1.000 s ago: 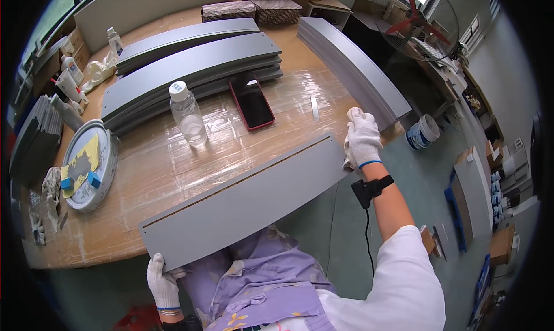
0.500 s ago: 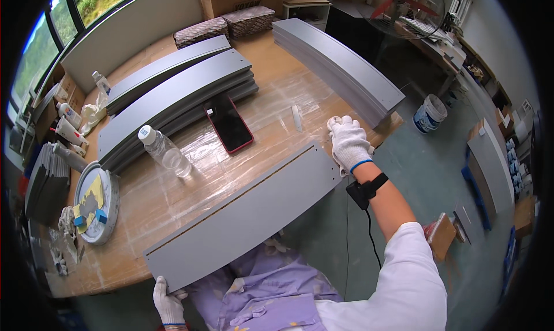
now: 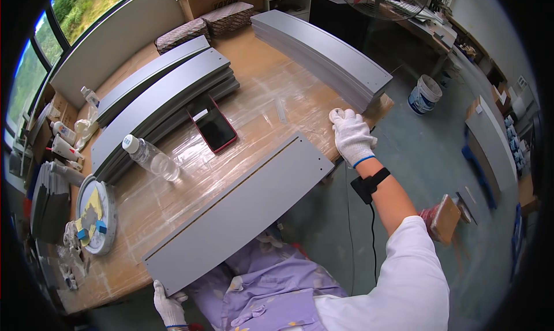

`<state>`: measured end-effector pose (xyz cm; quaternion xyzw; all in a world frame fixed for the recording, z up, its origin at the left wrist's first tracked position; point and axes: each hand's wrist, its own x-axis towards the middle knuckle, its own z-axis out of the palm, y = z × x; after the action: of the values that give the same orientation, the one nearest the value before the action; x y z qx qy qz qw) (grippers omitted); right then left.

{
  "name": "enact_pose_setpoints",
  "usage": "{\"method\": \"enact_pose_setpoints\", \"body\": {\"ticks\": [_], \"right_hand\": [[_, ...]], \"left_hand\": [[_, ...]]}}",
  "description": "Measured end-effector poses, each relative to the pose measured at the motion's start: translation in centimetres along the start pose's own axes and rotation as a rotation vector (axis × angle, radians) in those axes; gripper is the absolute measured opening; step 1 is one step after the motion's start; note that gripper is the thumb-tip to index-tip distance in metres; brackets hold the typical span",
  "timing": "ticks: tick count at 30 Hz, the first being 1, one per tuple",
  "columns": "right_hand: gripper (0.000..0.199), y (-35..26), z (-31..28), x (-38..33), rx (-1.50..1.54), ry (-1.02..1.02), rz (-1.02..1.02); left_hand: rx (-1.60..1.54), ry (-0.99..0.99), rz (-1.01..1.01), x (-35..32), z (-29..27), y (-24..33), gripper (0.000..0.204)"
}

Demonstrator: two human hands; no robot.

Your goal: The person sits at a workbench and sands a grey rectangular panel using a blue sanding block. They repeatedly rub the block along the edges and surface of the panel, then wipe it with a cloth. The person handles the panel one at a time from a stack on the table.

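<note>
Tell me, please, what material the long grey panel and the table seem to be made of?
The long grey panel looks like painted or coated sheet metal: thin, flat, even matte grey, with a straight seam along it; coated board is possible. The table looks like wood or plywood, light brown with visible grain, under glossy clear film that wrinkles and reflects light.

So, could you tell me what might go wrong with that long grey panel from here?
1. The grey panel overhangs the table's near edge; only the left hand grips its lower corner, while the right hand rests on the tabletop, so it could tip or slide off.
2. If the panel swings, it might knock the water bottle or the phone lying close beside it.
</note>
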<state>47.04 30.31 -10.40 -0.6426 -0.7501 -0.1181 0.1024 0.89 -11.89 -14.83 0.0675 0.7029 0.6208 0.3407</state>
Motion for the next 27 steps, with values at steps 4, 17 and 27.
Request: {"method": "enact_pose_setpoints", "body": {"ticks": [4, 17, 27], "right_hand": [[0.032, 4.0, -2.0, -1.0, 0.178, 0.273, 0.035], [0.024, -8.6, -2.0, 1.8, 0.28, -0.282, -0.142], [0.028, 1.3, -0.7, -0.8, -0.034, -0.142, -0.088]], "left_hand": [[0.106, -0.019, 0.057, 0.8, -1.0, -0.2, 0.037], [0.345, -0.009, -0.035, -0.1, 1.4, 2.6, 0.033], [0.304, -0.013, -0.009, 0.2, 0.9, 2.3, 0.034]]}}
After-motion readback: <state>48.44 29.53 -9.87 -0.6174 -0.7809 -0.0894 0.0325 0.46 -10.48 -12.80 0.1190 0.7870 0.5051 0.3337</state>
